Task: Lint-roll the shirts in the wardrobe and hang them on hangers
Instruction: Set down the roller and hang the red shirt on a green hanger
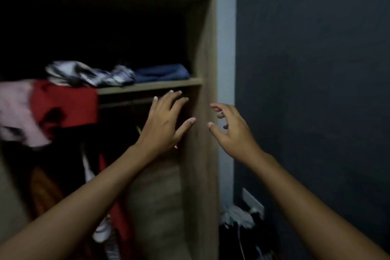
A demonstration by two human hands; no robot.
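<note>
A: Shirts (63,112), where are they?

B: In the wardrobe (207,59), mostly on the shelf (152,86). A red garment (73,99) hangs over the shelf's front edge at the left, and a pink garment (14,107) droops beside it, further left. A crumpled black-and-white garment (84,74) lies on the shelf behind them, with a folded blue garment (162,73) at the right end. The picture is blurred, so I cannot tell which of these are really shirts.

A: And the hands?

B: Both are raised and hold nothing. The left hand (163,120) has its fingers spread, just below the shelf and in front of the rail (124,103). Whether it touches anything I cannot tell. The right hand (232,131) is loosely spread with the fingers a little bent, in front of the wardrobe's right side panel, near the dark wall (316,69).

A: So how far along is the job?

B: Early, I would judge. No lint roller is in view, and I can make out no free hanger. Some clothes (118,217) hang in the dark space under the rail, but whether they have been rolled cannot be told. The garments on the shelf look unsorted and not yet hung.

A: What is left, then?

B: Nearly everything, by the look of it: take a shirt down, roll it, put it on a hanger, hang it on the rail, and repeat for the rest.
</note>
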